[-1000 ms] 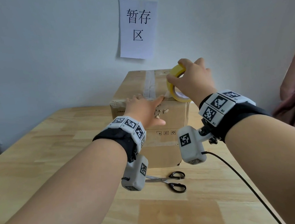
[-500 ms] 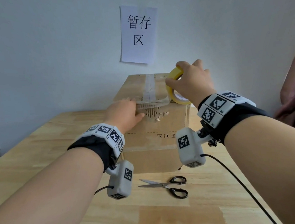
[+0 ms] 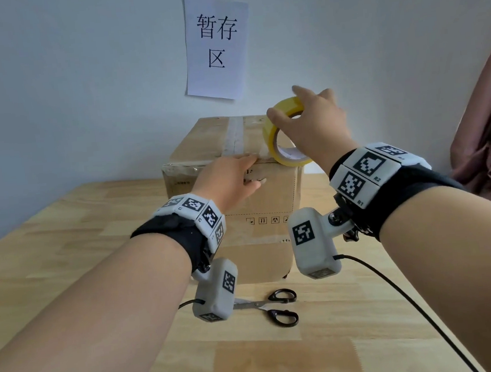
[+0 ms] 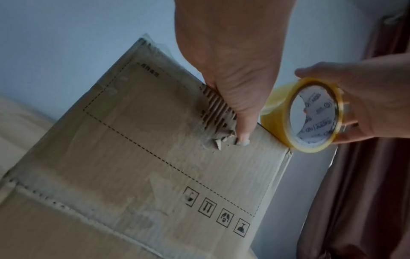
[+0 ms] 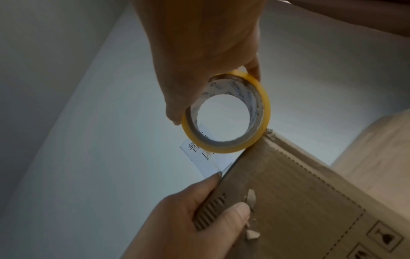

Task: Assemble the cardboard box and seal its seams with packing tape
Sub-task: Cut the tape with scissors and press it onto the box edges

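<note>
Head view: left hand presses flat over the near top edge of the box on the table; just right, the right hand grips the tape roll, upright on that edge.

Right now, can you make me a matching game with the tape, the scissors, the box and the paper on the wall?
Things:
1. tape roll
2. scissors
3. box
4. paper sign

Where or how:
A. stuck on the wall
B. lying on the table in front of the box
C. held in the right hand
D. left hand pressing on its top front edge

Pairs: 1-C, 2-B, 3-D, 4-A
</note>
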The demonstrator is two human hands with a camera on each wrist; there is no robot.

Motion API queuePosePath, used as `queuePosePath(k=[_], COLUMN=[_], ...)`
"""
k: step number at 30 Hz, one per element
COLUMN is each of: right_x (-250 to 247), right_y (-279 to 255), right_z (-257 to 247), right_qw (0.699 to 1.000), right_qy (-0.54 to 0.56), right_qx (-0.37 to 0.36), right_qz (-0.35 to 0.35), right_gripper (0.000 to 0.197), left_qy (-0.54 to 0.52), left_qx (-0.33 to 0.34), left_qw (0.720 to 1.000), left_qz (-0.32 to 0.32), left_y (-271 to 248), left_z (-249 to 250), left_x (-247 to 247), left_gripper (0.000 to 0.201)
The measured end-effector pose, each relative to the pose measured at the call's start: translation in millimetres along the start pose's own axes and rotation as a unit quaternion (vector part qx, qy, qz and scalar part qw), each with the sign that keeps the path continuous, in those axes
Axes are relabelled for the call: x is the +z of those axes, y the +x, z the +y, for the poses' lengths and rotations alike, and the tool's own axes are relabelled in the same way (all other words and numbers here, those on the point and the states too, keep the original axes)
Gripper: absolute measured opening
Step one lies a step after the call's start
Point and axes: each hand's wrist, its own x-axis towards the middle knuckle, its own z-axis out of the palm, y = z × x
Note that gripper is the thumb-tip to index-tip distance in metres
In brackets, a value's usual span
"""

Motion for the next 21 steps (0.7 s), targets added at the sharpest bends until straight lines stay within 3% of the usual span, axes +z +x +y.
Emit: queuePosePath(k=[3, 9, 13, 21], right_x=[1.3, 10.7, 11.5, -1.1], right_y=[-1.2, -12.7, -17.7, -14.2], right_z=[0.9, 3.1, -2.5, 1.7], right_qw=[0.996, 0.957, 0.963, 0.974], right_qy=[0.072, 0.243, 0.219, 0.167], right_qx=[0.054, 0.157, 0.150, 0.147], right_qz=[0.007, 0.020, 0.050, 0.034], right_gripper=[0.080, 0.094, 0.084, 0.086], left_qy=[0.005, 0.016, 0.004, -0.015], left_qx=[0.002, -0.001, -0.011, -0.008], left_qw=[1.000, 1.000, 1.000, 1.000], left_qz=[-0.002, -0.012, -0.010, 0.015], left_y=[-0.4, 1.5, 1.0, -2.0], left_z=[-0.2, -1.6, -1.3, -1.3], left_x=[2.2, 3.7, -0.1, -1.3], left_gripper=[0.060, 0.069, 0.059, 0.045])
